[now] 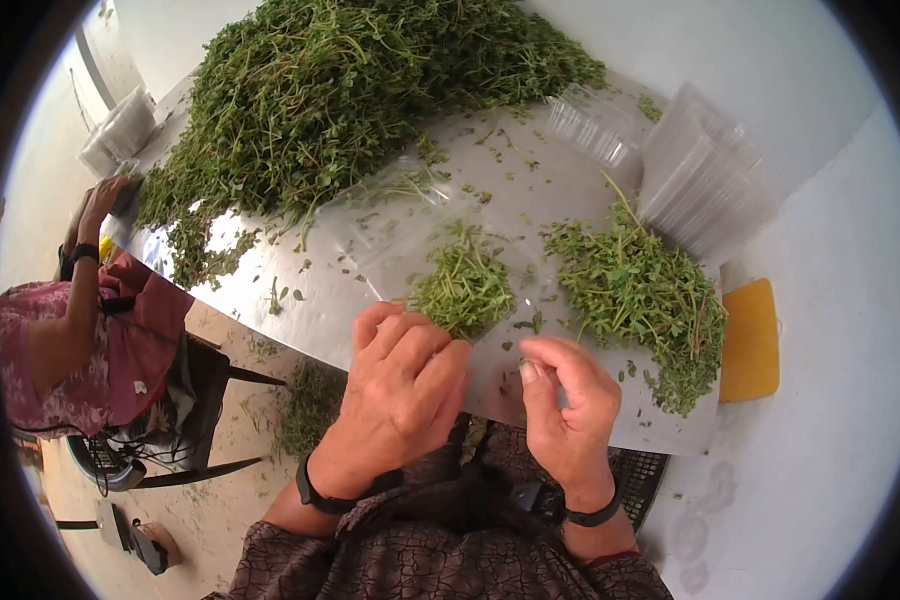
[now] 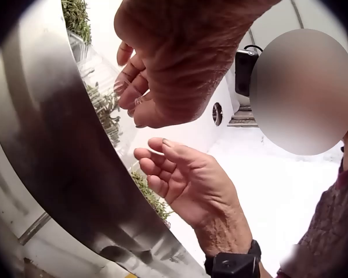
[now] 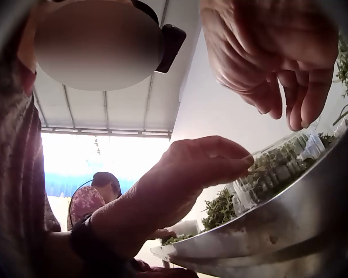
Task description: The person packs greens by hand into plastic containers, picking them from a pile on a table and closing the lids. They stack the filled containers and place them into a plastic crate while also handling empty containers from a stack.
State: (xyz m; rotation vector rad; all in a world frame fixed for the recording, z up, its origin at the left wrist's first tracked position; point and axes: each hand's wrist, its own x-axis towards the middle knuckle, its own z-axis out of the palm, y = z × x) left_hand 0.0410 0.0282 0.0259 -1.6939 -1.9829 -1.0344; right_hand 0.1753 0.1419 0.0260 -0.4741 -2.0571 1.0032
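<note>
An open clear plastic clamshell container (image 1: 388,222) lies on the metal table, its lid half tilted toward the big heap. Leafy green sprigs (image 1: 462,285) fill its near half. At the near left edge of this container, my left hand (image 1: 400,390) pinches the plastic between thumb and curled fingers; the right wrist view shows those fingertips right at the container wall (image 3: 267,174). My right hand (image 1: 573,400) hovers beside the near right side, thumb and forefinger close together and the other fingers loosely bent, with nothing visible between them.
A large heap of greens (image 1: 340,100) covers the back of the table (image 1: 315,290). A smaller pile (image 1: 635,300) lies at the right, near stacked clear containers (image 1: 705,170) and a yellow board (image 1: 750,340). Another person (image 1: 70,330) sits at the left.
</note>
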